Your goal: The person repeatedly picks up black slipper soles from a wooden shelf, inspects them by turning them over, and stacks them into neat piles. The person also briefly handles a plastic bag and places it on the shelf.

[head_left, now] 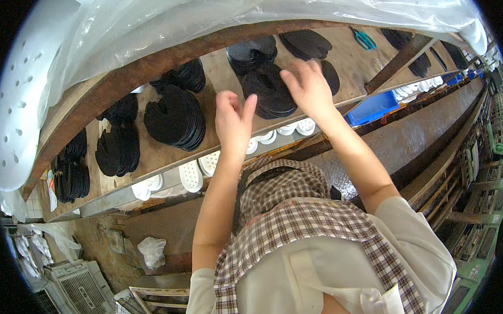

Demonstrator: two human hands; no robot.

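Several stacks of flat black sole-shaped pieces lie on a wooden shelf. My hands are on either side of a stack of black sole pieces near the shelf's front edge. My left hand is beside its left side, thumb and fingers apart, with nothing seen in it. Over the stack's right side reaches my right hand, fingers spread and slightly blurred; its thumb is close to the top piece. Whether its fingertips touch the stack cannot be made out. Another black stack lies just behind, and a larger stack stands to the left.
Teal-handled scissors lie on the wooden shelf. A rusty metal beam and plastic sheeting run above. Underneath are white perforated soles and a blue bin. A brace crosses at the right.
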